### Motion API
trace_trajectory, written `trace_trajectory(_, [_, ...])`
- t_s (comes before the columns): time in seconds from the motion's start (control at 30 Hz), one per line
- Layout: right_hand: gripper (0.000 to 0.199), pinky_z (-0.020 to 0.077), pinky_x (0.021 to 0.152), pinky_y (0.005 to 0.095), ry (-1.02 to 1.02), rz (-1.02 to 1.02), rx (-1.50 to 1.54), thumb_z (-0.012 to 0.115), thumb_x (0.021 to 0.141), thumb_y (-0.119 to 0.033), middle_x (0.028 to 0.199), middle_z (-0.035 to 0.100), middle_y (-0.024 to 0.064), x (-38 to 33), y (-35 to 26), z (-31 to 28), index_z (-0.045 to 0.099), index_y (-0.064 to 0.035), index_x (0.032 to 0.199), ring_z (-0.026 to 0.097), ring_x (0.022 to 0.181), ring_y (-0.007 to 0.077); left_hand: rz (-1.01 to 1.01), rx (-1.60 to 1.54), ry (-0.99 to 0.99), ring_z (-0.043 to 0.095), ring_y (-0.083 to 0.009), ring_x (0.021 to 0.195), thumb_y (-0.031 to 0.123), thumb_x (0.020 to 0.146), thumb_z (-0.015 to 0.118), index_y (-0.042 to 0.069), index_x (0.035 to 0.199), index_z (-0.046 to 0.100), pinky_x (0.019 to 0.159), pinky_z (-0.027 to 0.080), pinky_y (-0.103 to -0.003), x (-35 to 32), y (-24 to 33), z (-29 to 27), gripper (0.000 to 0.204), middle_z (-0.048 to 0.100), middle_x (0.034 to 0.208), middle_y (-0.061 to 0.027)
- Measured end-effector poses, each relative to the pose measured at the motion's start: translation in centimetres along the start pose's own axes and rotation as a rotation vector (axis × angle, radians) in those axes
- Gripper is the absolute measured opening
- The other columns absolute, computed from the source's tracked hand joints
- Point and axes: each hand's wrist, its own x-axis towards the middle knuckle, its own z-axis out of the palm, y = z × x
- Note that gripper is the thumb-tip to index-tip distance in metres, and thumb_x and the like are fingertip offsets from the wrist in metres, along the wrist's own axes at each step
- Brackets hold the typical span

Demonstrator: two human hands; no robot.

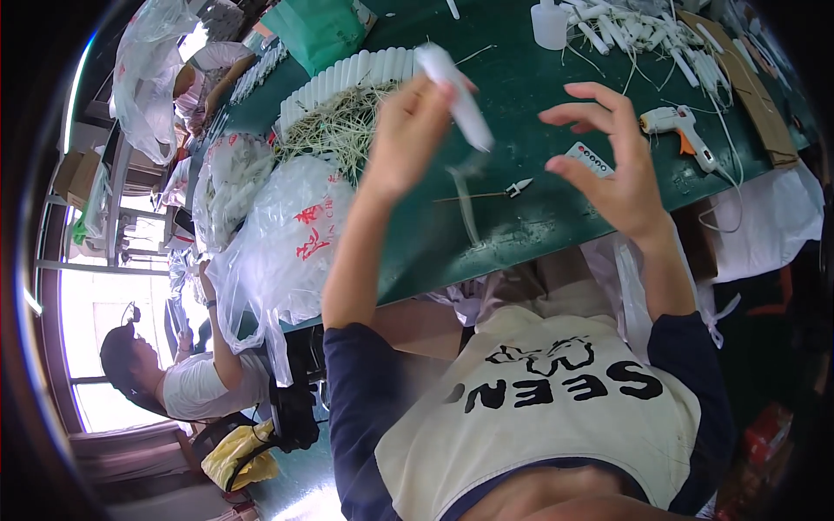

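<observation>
From my remote station I count two hands. The left hand (408, 135) holds one white tube (469, 120) between thumb and fingers; motion blur hides the exact contact. The tube's long axis slants: one end stands past the left fingertips to the upper left, the other points down and right. The right hand (624, 165) is wide, thumb and fingers spread and curved, well apart from the tube. Between and below both sets of fingers, I note one thin stick (486, 196) with a black-and-white tip on the green table (521, 91). One pale card (594, 157) lies just behind the right thumb; one glue gun (667, 122) lies right of those fingers. Left of the left fingers: one mass of straw-like strands (334, 130); beyond it, one row of tubes (365, 69), over ten. Beyond the right fingers: one white bottle (550, 28) and one tube heap (638, 39), too tangled to count.
</observation>
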Motion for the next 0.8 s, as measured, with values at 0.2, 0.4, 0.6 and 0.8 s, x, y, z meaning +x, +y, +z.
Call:
trace_trajectory(0.2, [0.034,0.0437,0.07,0.0249,-0.07,0.162,-0.016,0.06,0.078,-0.007,0.082,0.061,0.0081,-0.8,1.9,-1.4,0.047,-0.0006,0.108,0.058,0.074,0.0138,0.105,0.546,0.254,0.038,-0.0045,0.052,0.042,0.084,0.049,0.0,0.073,0.06,0.046,0.029,-0.024,8.9,-3.8,-10.3,0.045,0.044,0.051,-0.0009])
trace_trajectory(0.4, [0.022,0.0441,0.065,0.0244,-0.104,0.25,-0.061,0.06,0.077,-0.005,0.073,0.061,0.0084,-1.3,2.6,-2.5,0.053,0.0006,0.097,0.058,0.068,0.0143,-0.128,0.883,0.131,0.055,-0.0298,0.058,0.056,0.077,0.049,-0.003,0.06,0.059,0.061,0.043,-0.038,16.0,-9.4,-14.8,0.062,0.056,0.059,-0.0179])
trace_trajectory(0.6, [0.018,0.0444,0.063,0.0247,-0.116,0.329,-0.113,0.061,0.076,-0.005,0.073,0.061,0.0087,-1.7,3.4,-2.8,0.055,0.0004,0.093,0.059,0.067,0.0152,-0.385,1.219,0.14,0.06,-0.0327,0.083,0.061,0.072,0.05,0.001,0.077,0.065,0.071,0.046,-0.04,18.5,-14.5,-16.1,0.062,0.062,0.084,-0.021])
trace_trajectory(0.8, [0.017,0.0454,0.062,0.0249,-0.171,0.347,-0.116,0.06,0.076,-0.005,0.075,0.061,0.0099,-1.8,3.8,-3.0,0.056,0.0011,0.091,0.06,0.069,0.0162,-0.496,1.347,0.16,0.059,-0.0311,0.089,0.062,0.065,0.058,0.002,0.088,0.064,0.074,0.046,-0.039,17.2,-14.4,-13.1,0.065,0.062,0.094,-0.017])
